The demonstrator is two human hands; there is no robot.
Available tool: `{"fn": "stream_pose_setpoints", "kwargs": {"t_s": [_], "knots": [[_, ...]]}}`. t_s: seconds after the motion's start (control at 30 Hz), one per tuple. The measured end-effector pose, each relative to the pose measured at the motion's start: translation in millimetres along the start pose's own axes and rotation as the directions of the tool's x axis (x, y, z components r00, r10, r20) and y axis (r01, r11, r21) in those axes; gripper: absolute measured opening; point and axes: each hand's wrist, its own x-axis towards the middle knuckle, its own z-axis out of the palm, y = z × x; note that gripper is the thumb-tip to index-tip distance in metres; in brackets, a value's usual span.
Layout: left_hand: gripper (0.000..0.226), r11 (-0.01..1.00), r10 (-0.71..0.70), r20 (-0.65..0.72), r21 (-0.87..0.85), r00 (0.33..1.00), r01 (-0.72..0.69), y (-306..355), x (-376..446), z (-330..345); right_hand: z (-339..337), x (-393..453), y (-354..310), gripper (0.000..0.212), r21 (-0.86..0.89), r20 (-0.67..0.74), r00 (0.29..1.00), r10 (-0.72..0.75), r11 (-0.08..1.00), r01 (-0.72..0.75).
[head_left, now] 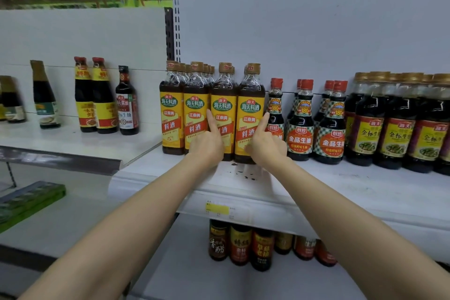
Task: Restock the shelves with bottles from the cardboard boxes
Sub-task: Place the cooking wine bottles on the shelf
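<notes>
On the white metal shelf [316, 185], four tall yellow-labelled cooking-wine bottles with gold caps [249, 114] stand upright in a front row, necks up; more caps show behind, their bodies hidden. The left hand [207, 143] covers the lower label of the third bottle, forefinger stretched up against it, other fingers curled. The right hand [265, 146] does the same against the fourth bottle's right edge. Whether the thumbs grip cannot be told. Beside them stand red-capped soy sauce bottles [302, 122].
</notes>
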Motion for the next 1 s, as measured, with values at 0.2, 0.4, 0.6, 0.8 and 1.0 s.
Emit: {"fn": "stream_pose_setpoints", "kwargs": {"t_s": [0.2, 0.4, 0.6, 0.8, 1.0], "knots": [[0.095, 0.992, 0.047, 0.085, -0.125, 0.995, -0.036, -25.3, -25.1, -17.6, -9.0, -30.7, -11.7, 0.085, -0.008, -0.024, 1.0, 0.011, 1.0, -0.011], [0.065, 0.911, 0.07, 0.1, -0.413, 0.993, -0.023, -43.7, -51.4, -29.6, -9.6, -78.8, -34.7, 0.089, 0.038, -0.001, 0.99, -0.139, 0.99, 0.139], [0.063, 0.933, 0.013, 0.039, -0.359, 0.999, 0.002, -61.5, -88.0, -41.1, -4.0, -119.9, -57.0, 0.08, -0.052, 0.079, 0.981, -0.176, 0.982, 0.181], [0.062, 0.945, -0.092, 0.001, -0.315, 0.996, 0.088, -92.6, -135.2, -54.4, -0.9, -153.7, -84.0, 0.075, -0.008, 0.064, 0.962, -0.264, 0.964, 0.265], [0.067, 0.928, -0.24, 0.065, -0.278, 0.969, 0.249, -121.7, -193.2, -56.3, 21.1, -198.0, -103.1, 0.072, 0.085, 0.168, 0.903, -0.396, 0.918, 0.387]]}}
